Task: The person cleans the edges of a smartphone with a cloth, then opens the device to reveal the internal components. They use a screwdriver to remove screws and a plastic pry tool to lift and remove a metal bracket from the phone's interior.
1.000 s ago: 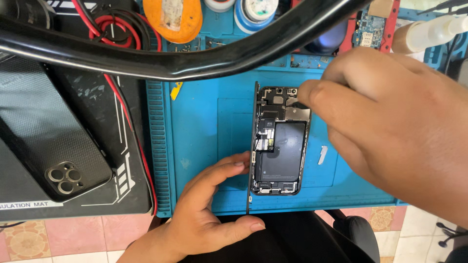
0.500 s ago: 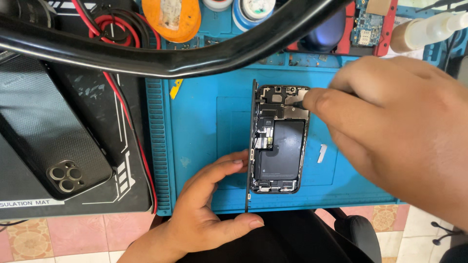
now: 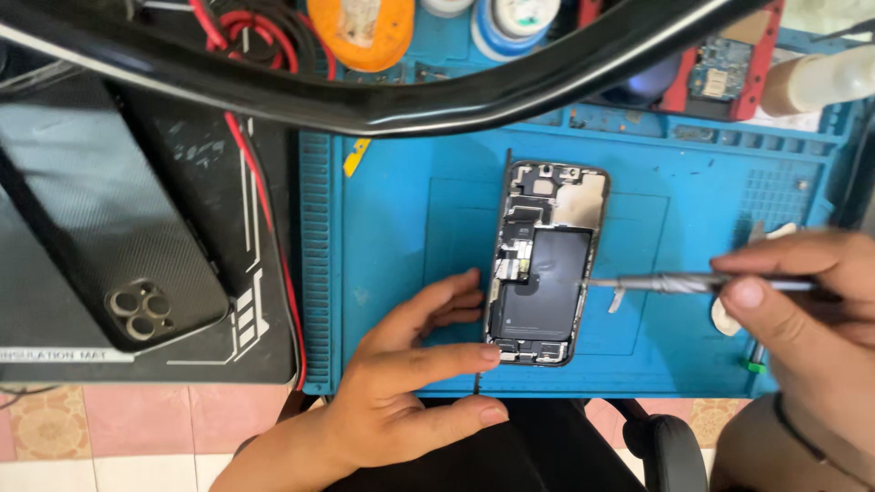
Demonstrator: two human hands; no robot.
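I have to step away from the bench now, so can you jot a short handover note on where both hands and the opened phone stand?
Left hand: open, fingers resting on the blue work mat against the left edge of the opened phone, steadying it.
Right hand: pinching a thin metal tool, its tip at the phone's right edge beside the black battery.
Done: the phone lies opened, internals exposed.
Left: the battery and boards are in place; whether anything is loosened cannot be seen.
Nearby: a dark phone case on the black mat at left.

Head camera looks steeply down, close over the blue mat.
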